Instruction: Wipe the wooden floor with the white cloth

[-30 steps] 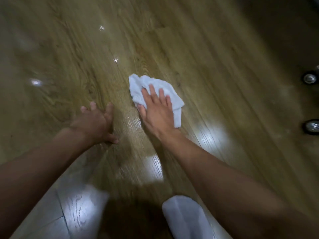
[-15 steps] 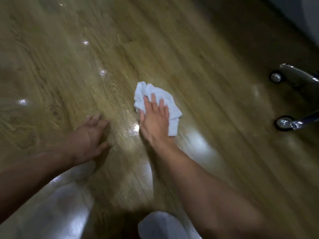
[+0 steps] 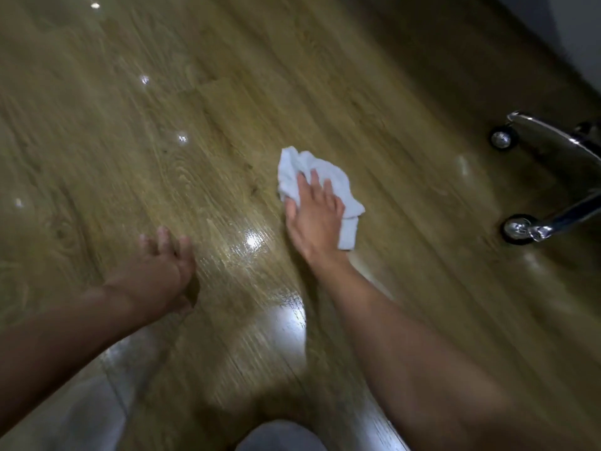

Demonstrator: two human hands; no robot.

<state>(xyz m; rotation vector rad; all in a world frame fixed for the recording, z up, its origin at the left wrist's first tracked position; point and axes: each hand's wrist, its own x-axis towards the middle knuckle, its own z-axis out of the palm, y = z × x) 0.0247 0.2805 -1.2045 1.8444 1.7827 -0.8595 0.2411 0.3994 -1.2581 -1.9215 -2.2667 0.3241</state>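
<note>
On the wooden floor point(image 3: 227, 125), near the middle of the view, lies the white cloth point(image 3: 291, 174). It is crumpled into a soft lump, and one corner hangs down toward the near side. The right hand point(image 3: 313, 219) lies flat on top of the cloth, palm down. Its grip is open: the fingers point(image 3: 313, 180) are straight and press on the cloth, and they do not curl round it. The thumb sits at the left edge of the cloth. Cloth shows past the fingertips and along the right side of the hand.

The left hand point(image 3: 159, 271) is well apart from the cloth, off to the left and nearer. Its grip is open too, with the fingers spread, and it holds nothing. It is blurry, so I cannot tell if it touches the floor or is just above it. A dark shadow sits right beside it.

Between the two hands the floor is shiny, with a bright spot of light point(image 3: 252, 240) on it.

To the right, away from the cloth, stand two small wheels, a far wheel point(image 3: 502, 138) and a near wheel point(image 3: 517, 229). Each is joined to a shiny metal leg point(image 3: 553, 138).

At the very bottom is a pale grey round shape point(image 3: 279, 437). I cannot tell what it is.
</note>
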